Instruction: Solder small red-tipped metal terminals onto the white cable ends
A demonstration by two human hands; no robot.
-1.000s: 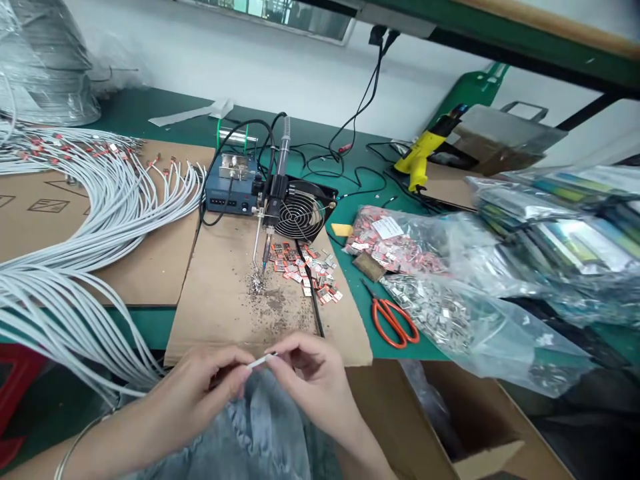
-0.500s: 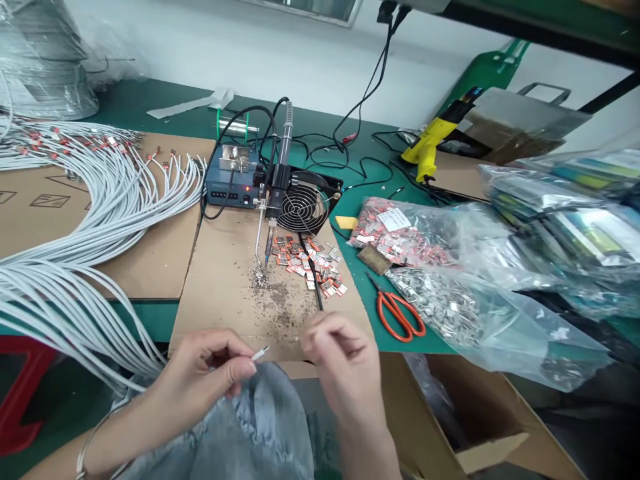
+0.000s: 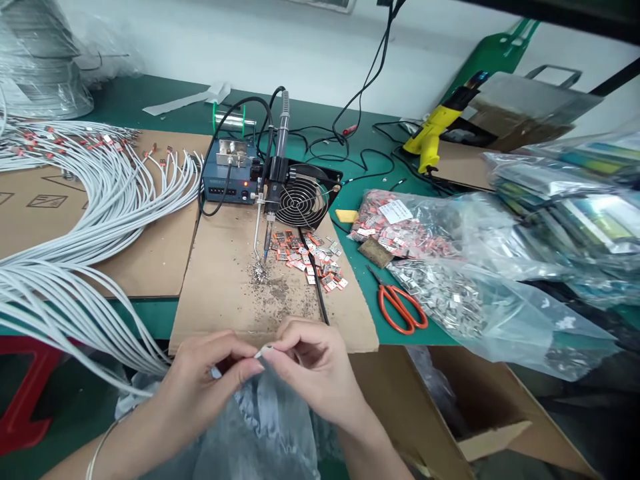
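Observation:
My left hand (image 3: 215, 373) pinches a white cable (image 3: 259, 354) close to its end, which pokes out past the thumb and forefinger. Thumb and finger of my right hand (image 3: 315, 367) are closed on the tip of that same cable, so the tip is mostly hidden. Both hands meet above my lap, at the front edge of a cardboard sheet (image 3: 215, 293). Beyond them a soldering iron (image 3: 269, 233) stands clamped, its tip down over a patch of dark and silvery crumbs. Small orange-and-metal connector pieces (image 3: 327, 267) lie scattered to its right.
White cables (image 3: 100, 227) fan out at left. A blue soldering station (image 3: 225, 180), solder spool (image 3: 230, 120) and black fan (image 3: 303, 203) stand behind. Red-handled scissors (image 3: 403, 310), bags of metal parts (image 3: 450, 293) and a yellow heat gun (image 3: 433, 137) are at right. An open carton (image 3: 480, 400) stands below.
My right hand has moved left and down to the cable end, and its fingers now grip the tip. My left hand still holds the cable in nearly the same place.

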